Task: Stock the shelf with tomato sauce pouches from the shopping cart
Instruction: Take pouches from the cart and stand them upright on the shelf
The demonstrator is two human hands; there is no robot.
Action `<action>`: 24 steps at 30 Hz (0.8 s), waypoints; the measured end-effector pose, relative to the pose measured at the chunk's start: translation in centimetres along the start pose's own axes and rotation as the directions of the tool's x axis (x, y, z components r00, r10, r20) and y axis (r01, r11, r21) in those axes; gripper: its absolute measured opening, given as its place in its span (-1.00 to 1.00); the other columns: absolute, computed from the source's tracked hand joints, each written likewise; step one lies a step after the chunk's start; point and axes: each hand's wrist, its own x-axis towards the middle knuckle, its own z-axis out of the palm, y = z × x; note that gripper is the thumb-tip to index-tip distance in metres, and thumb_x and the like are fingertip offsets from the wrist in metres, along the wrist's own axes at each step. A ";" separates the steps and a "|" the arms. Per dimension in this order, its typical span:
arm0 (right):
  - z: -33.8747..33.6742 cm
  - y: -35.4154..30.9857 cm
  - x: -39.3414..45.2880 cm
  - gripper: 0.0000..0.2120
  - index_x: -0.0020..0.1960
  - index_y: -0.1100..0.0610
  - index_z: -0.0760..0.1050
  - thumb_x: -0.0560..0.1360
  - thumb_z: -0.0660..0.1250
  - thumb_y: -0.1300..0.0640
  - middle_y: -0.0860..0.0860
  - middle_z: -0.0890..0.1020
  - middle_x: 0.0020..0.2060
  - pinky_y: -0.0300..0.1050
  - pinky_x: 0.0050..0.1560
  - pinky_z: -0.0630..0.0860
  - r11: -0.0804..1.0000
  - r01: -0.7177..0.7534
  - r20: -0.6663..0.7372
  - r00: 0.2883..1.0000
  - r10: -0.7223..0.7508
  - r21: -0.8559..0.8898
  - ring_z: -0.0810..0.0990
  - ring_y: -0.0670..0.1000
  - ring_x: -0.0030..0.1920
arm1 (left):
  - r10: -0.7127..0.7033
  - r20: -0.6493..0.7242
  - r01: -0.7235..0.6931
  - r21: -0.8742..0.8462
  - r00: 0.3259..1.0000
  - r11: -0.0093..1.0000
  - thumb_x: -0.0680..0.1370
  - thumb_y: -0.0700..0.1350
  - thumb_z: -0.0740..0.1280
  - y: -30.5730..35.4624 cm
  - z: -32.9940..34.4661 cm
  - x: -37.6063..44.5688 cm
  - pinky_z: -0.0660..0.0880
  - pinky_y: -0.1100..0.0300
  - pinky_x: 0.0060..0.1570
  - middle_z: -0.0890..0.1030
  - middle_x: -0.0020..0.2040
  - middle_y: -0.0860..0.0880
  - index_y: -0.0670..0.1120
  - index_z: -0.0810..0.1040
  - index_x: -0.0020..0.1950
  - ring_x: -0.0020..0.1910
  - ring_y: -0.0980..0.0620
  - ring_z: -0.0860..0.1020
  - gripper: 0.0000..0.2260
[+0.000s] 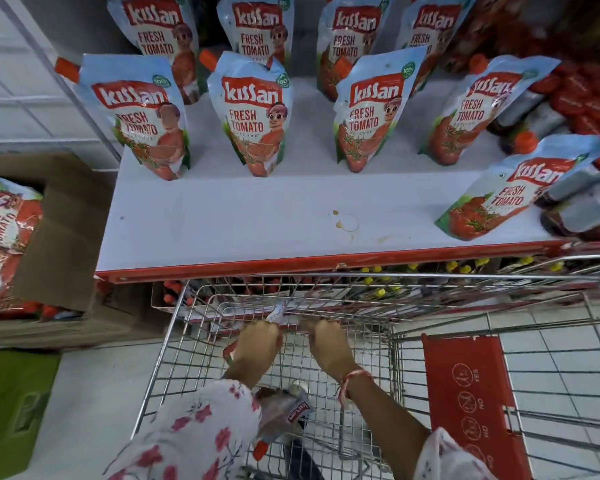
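Note:
Both my hands reach down into the wire shopping cart (174, 341), close to its front wall. My left hand (257, 344) is shut on a tomato sauce pouch (277, 311) seen edge-on, with its white top sticking up above my fingers. My right hand (329, 344) is curled beside it, fingers hidden, so I cannot tell what it holds. Another pouch (284, 408) lies on the cart floor by my left sleeve. On the white shelf (257, 223) stand rows of Kissan pouches (253, 116). A single one (499, 195) stands at the front right.
An open cardboard box (66, 230) at the left holds more pouches, with a green carton (11, 403) below it. Red-capped bottles (586, 98) crowd the shelf's right end. The cart's red seat flap (471, 403) is on my right. Yellow-capped bottles (465, 268) fill the lower shelf.

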 end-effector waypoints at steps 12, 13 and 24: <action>1.4 -3.0 0.3 -0.34 0.48 -0.04 0.18 0.50 0.29 0.37 0.00 0.19 0.52 0.10 0.20 0.57 0.926 0.347 -0.006 0.936 -0.351 -0.147 0.29 0.14 0.45 | 0.051 -0.099 -0.080 -0.308 0.994 0.948 0.61 -0.06 0.21 -6.0 -2.0 -6.6 0.63 0.23 -0.14 0.66 0.09 -0.12 -0.12 0.49 0.25 -0.09 -0.01 0.67 -0.74; 1.1 -3.2 0.1 -0.40 0.47 -0.04 0.22 0.51 0.31 0.30 0.01 0.23 0.50 0.10 0.25 0.54 0.924 0.356 -0.033 0.931 -0.364 -0.137 0.27 0.14 0.46 | 0.067 -0.120 -0.104 -0.330 0.990 0.938 0.61 -0.07 0.21 -6.1 -2.5 -7.1 0.65 0.17 -0.13 0.66 0.10 -0.13 -0.13 0.49 0.24 -0.06 -0.03 0.67 -0.75; -7.4 -3.5 -5.0 -0.92 -0.06 0.09 0.65 0.44 0.46 0.14 -0.01 0.72 -0.11 -0.55 -0.29 0.44 0.907 0.378 -0.200 0.918 -0.341 0.184 0.54 -0.30 -0.30 | 0.006 -0.403 -0.261 -0.582 0.915 0.770 0.57 -0.15 0.30 -3.3 -8.1 -11.4 0.61 0.25 -0.21 0.70 -0.02 -0.03 -0.07 0.58 0.15 -0.09 0.12 0.64 -0.83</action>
